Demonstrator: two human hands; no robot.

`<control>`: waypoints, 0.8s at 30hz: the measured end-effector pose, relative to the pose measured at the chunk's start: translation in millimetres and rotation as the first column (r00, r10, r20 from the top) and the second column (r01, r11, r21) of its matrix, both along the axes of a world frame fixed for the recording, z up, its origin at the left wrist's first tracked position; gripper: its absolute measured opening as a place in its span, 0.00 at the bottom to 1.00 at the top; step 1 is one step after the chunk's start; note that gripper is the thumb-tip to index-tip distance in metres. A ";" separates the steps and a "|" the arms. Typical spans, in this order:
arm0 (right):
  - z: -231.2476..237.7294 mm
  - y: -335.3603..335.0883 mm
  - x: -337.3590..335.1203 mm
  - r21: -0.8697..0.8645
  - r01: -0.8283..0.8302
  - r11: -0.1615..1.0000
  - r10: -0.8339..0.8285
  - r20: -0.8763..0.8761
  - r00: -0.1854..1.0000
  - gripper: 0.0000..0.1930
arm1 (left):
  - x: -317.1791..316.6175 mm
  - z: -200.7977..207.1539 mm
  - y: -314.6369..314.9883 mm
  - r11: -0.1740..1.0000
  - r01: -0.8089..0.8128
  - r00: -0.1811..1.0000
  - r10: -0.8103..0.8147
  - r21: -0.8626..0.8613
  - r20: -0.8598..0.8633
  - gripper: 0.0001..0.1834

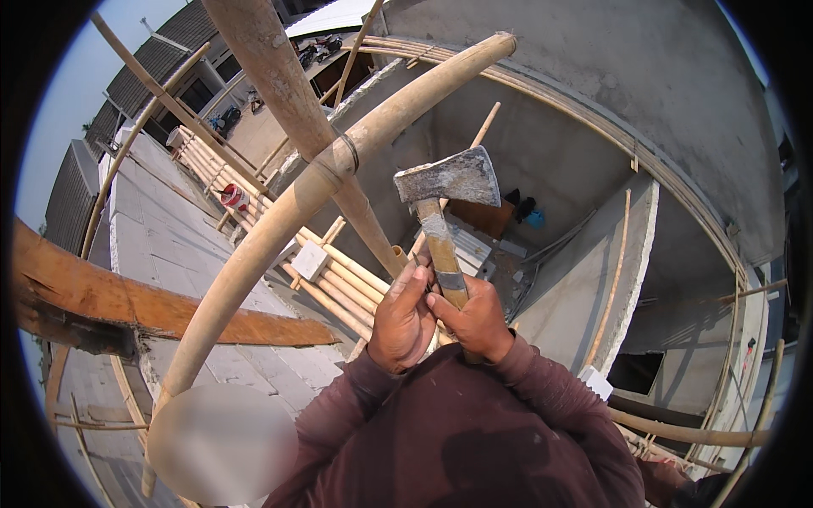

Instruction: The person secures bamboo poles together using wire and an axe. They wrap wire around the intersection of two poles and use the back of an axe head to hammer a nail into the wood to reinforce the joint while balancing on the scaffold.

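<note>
A hatchet with a worn, mortar-spattered head stands upright in front of my chest, blade up and to the right. My right hand is wrapped round the lower part of its wooden handle, where a grey band shows. Close beside it, my left hand has its palm turned partly up and its fingers bent together near the handle. Whatever those left fingers pinch, if anything, is too small to make out. Beyond the hatchet, two thick bamboo poles cross, and wire binds them at the joint.
A thick bamboo pole slants across my left, with an orange-brown wooden beam beyond it. Below lies a bamboo platform bearing a white block; a red bucket sits farther off. Grey walls drop into a deep room.
</note>
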State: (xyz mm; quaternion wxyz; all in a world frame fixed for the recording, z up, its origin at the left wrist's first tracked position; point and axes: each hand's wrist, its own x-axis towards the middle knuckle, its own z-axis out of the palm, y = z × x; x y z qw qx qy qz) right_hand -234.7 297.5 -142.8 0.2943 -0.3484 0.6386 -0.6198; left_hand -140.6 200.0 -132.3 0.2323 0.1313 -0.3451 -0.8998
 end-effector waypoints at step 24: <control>30.0 -19.7 -2.8 -0.131 0.081 0.988 -0.085 -0.027 0.996 0.12 | -30.1 60.6 -107.4 0.975 0.019 0.974 0.033 0.223 -0.225 0.12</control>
